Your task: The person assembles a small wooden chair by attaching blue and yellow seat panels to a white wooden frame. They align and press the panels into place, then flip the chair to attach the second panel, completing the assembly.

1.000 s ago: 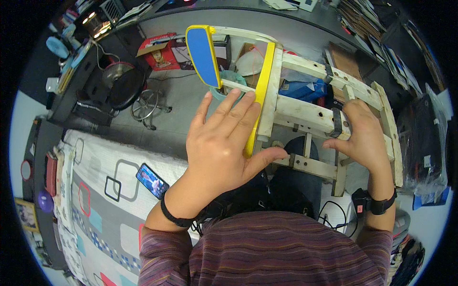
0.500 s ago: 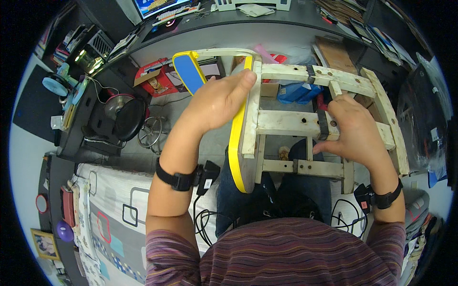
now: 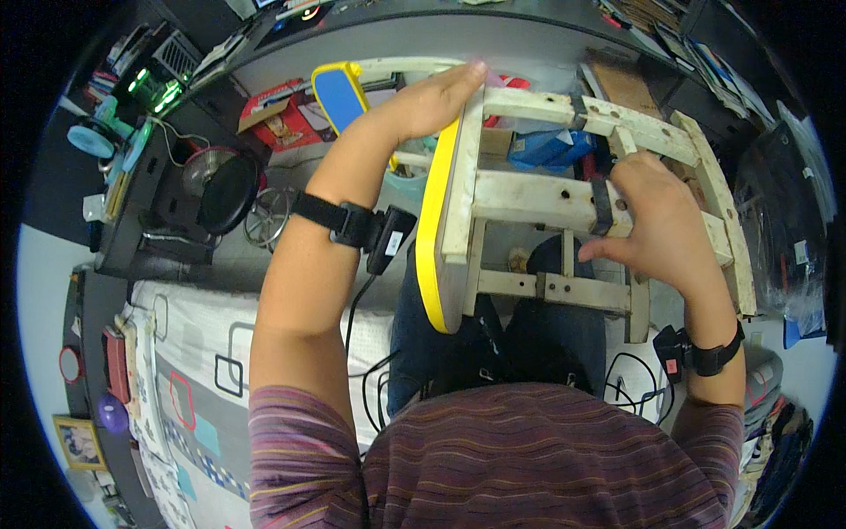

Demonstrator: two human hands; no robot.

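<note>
A wooden chair (image 3: 529, 198) with cream-painted legs and rails lies tipped on its side before me. Its seat board (image 3: 429, 220) has a yellow edge, and a blue panel with a yellow rim (image 3: 339, 101) juts out at the left. My left hand (image 3: 436, 101) grips the chair's far corner, at the top of the yellow-edged board; most of its fingers are hidden. Wrapped round the middle rail at the right is my right hand (image 3: 656, 212), thumb below and fingers over the far side. Dark tape bands (image 3: 602, 205) circle several rails.
A dark desk (image 3: 370, 37) runs along the back. Red boxes (image 3: 286, 132) and a blue package (image 3: 551, 150) lie beneath it. A black round stool (image 3: 231, 196) stands at left, near a patterned bed (image 3: 194, 353). A plastic-wrapped black item (image 3: 784, 212) is at right. Cables (image 3: 352, 331) hang from my wrist straps.
My left hand has slid farther away along the yellow-edged board to its far corner. The chair has shifted slightly away and its near end has risen in view. My right hand keeps its hold.
</note>
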